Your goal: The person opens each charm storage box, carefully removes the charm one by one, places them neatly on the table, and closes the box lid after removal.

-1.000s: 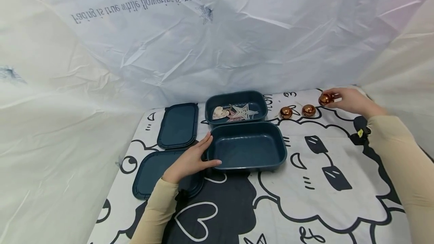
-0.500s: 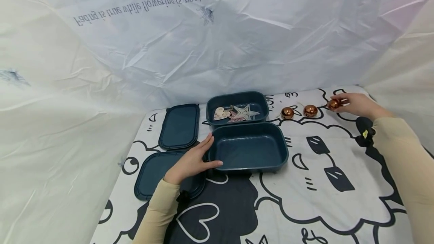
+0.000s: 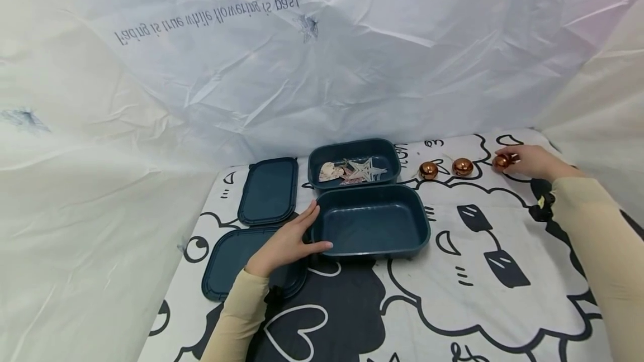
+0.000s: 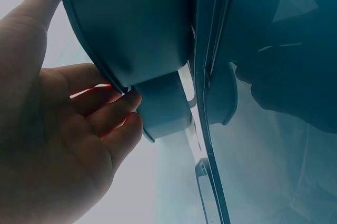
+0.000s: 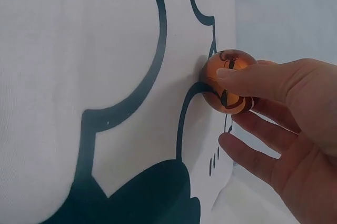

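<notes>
My right hand (image 3: 537,162) pinches a shiny copper bauble (image 3: 501,162) between thumb and fingers at the far right of the cloth. In the right wrist view the thumb lies across that bauble (image 5: 230,79), which sits at the cloth's surface. Two more copper baubles, one in the middle (image 3: 463,167) and one farther left (image 3: 428,170), lie in a row with it. My left hand (image 3: 284,246) rests against the left wall of a dark blue bin (image 3: 371,253), fingers and thumb spread along its rim. Nothing lies inside that bin.
Behind it, a second blue bin (image 3: 394,155) holds a white star ornament (image 3: 369,170) and other flat decorations. Two dark blue lids, a far one (image 3: 269,191) and a near one (image 3: 228,264), lie to the left. A white plastic sheet (image 3: 322,82) rises behind.
My right hand has shifted rightward and slightly nearer with the copper bauble, widening the gap to the middle one. The left hand has kept its place on the bin.
</notes>
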A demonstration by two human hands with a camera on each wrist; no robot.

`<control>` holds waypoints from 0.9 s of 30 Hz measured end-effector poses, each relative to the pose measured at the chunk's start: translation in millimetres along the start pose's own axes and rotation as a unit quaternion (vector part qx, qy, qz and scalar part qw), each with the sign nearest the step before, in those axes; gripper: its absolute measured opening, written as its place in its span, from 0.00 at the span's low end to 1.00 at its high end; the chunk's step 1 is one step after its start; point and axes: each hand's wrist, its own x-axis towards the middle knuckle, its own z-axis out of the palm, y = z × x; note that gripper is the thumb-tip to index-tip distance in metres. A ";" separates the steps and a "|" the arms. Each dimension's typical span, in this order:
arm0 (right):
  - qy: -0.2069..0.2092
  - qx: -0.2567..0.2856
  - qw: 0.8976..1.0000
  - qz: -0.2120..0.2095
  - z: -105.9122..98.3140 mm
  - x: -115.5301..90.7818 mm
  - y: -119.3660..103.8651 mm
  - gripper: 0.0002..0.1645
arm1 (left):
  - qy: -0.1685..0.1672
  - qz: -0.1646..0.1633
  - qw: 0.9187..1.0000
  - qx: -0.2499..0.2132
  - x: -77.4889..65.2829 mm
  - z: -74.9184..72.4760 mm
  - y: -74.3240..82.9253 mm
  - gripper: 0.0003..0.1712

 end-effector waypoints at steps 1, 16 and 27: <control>-0.001 0.002 1.000 0.000 0.7 -0.1 0.5 0.33 | 0.001 -0.001 1.000 0.000 -0.2 0.3 0.0 0.59; 0.002 0.046 0.999 0.030 8.5 0.6 1.2 0.38 | 0.004 0.000 1.000 0.002 0.3 2.2 -1.2 0.59; 0.021 0.050 0.998 0.033 13.2 5.2 -4.9 0.45 | 0.004 0.001 1.000 -0.001 0.5 1.9 -0.8 0.59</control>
